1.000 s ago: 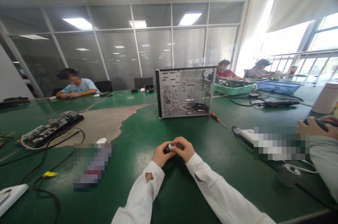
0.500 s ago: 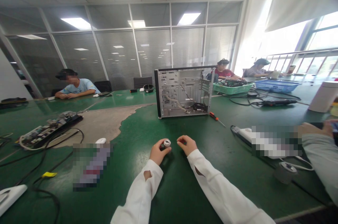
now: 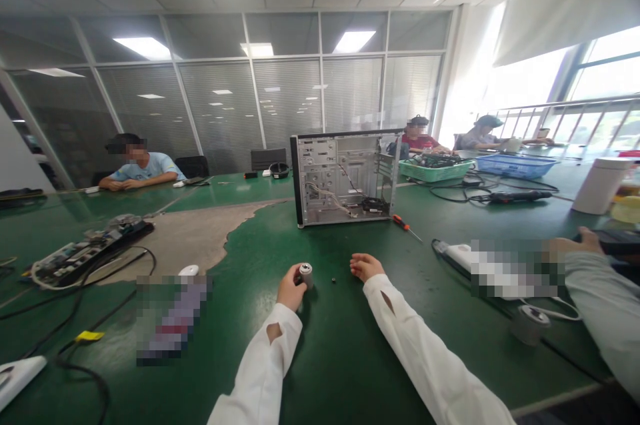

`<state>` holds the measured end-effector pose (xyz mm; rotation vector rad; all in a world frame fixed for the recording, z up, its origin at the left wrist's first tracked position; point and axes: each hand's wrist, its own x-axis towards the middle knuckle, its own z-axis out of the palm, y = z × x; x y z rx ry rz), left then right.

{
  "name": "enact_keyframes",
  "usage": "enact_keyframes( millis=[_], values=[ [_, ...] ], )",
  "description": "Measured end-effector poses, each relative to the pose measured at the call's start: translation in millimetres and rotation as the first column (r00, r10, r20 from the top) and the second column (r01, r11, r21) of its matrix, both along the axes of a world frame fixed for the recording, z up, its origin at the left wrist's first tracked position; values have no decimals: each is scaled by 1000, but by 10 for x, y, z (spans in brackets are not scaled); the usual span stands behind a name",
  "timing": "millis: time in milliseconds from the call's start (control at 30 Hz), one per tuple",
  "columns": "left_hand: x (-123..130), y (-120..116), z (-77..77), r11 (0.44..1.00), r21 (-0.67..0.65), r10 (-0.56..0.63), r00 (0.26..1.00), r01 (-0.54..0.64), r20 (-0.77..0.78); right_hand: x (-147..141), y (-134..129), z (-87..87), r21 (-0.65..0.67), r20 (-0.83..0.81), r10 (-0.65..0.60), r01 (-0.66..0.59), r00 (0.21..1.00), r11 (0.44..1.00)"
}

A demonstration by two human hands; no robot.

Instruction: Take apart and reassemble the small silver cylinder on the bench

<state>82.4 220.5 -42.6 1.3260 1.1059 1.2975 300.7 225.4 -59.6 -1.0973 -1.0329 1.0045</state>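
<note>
Here I am with my left hand (image 3: 291,289) wrapped around a small silvery cylinder (image 3: 307,277), thumb and fingers closed on its nine o'clock side, a dark opening showing in its top; whether its base touches the green tabletop (image 3: 330,358), I can't tell. At three o'clock from it, a tiny dark piece (image 3: 333,280) lies alone, touching neither hand. Just past that, between two and three o'clock, comes my right hand (image 3: 367,266), fingers curled narrow, and I can't tell whether anything is tucked inside. The open computer case (image 3: 345,178) stands upright beyond at twelve o'clock, with an orange-handled screwdriver (image 3: 407,229) beside its lower four o'clock corner. I'd call this step handling the cylinder, with the dark piece a separate part. A move on that piece would call for a fine right-hand fingertip pinch, the left keeping the cylinder steady.
</note>
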Motion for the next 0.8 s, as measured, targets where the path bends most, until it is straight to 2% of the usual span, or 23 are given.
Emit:
enact_keyframes(
  millis=[167,367,600,800],
  values=[
    [8,29,-25,1000,-12,7,998,-6,58,48,-4,22,-45,-186,-17,8,982,999],
    [10,-9,19,1000,-30,8,991,-4,131,3,12,43,-108,-303,-24,-9,953,994],
    [20,18,24,999,-40,33,997,-30,76,-14,23,68,-143,-340,-24,-27,940,989],
    [-23,65,12,992,-86,104,982,-91,158,-30,25,43,-145,-309,-24,-22,951,989]
  ],
)
